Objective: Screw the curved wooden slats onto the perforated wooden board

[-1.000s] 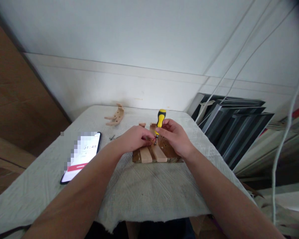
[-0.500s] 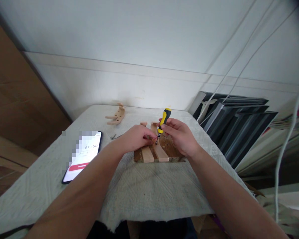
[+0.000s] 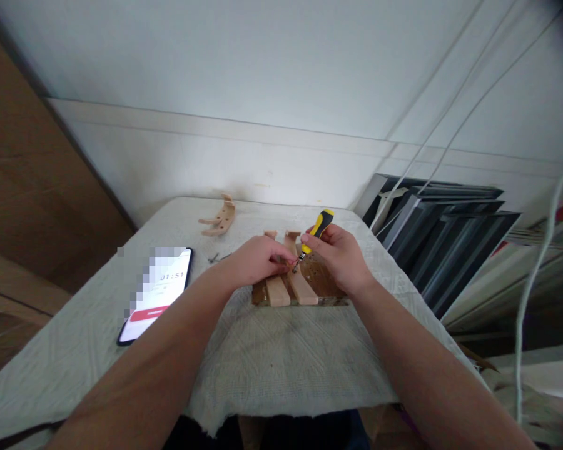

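Note:
A brown wooden base (image 3: 319,282) with two pale wooden slats (image 3: 288,286) lies on the cloth-covered table (image 3: 272,356). My right hand (image 3: 340,259) is closed round a yellow and black screwdriver (image 3: 315,232), which leans to the right with its tip down at the slats. My left hand (image 3: 253,261) rests on the left slat with its fingertips pinched together right at the screwdriver tip; what they pinch is too small to make out.
A phone (image 3: 157,292) with a lit timer screen lies at the left. A curved wooden part (image 3: 219,219) sits near the table's far edge, small screws (image 3: 214,257) beside the phone. Dark framed panels (image 3: 445,237) lean at the right; white cables (image 3: 535,262) hang there.
The screwdriver has tipped from nearly upright to leaning well to the right, its tip staying at the slats. The left hand has kept its place. The phone timer has counted up.

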Tool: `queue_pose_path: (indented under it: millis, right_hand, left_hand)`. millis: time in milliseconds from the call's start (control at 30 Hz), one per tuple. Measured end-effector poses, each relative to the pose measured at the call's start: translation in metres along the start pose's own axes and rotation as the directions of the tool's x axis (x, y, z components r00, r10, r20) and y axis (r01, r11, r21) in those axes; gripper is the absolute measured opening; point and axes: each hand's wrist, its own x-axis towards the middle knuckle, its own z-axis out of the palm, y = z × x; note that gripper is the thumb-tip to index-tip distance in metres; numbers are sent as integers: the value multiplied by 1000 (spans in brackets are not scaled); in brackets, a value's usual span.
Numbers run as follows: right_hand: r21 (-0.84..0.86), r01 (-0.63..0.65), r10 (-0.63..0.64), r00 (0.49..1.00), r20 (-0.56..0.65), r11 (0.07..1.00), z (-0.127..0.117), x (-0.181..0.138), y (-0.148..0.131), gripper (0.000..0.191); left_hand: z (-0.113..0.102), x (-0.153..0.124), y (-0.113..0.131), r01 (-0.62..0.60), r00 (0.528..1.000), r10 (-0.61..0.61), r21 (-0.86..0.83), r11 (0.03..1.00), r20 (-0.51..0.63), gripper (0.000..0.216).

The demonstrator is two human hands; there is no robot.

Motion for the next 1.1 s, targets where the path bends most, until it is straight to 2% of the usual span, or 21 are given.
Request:
queue_pose_path:
  millis: [67,167,233,300,433,600,700,800,967,1100]
  right_hand:
    - [-15,5,-5,1000,-19,1000,1,-1,0,23]
    - [56,-53,51,998,46,997,0,-4,-5,21]
    - [44,-64,61,995,77,997,-3,-6,-6,20]
    - [16,-46,45,997,54,999,-4,-6,-5,19]
    - [55,-7,7,1000,9,998,0,-5,1,34]
    - [168,-122,118,992,36,978,6,-6,-1,29]
    - [153,-150,140,987,73,977,5,-6,-5,30]
    - [101,-116,104,988,115,988,1,-5,-4,29]
    - [8,-66,66,998,14,998,0,-5,1,35]
    - [70,-69,67,997,41,995,2,-8,-8,32]
  left_hand:
    - [1,0,-1,-14,1000,14,-4,1000,2,19]
    - [2,0,-4,-31,999,31,7,1000,-15,20]
    - [3,0,-5,-25,999,26,19,999,-27,20]
    - [3,0,-5,-11,1000,12,27,1000,-16,20]
    - [2,0,-1,17,1000,-17,19,1000,-9,21]
    - [2,0,0,22,999,-20,43,999,-36,19]
    - [2,0,-1,23,999,-21,41,999,-38,19]
    - [2,1,0,31,999,-30,23,999,-29,19]
    - [1,1,1,34,999,-34,5,999,-2,20]
    - [0,1,2,39,999,-39,-5,999,8,20]
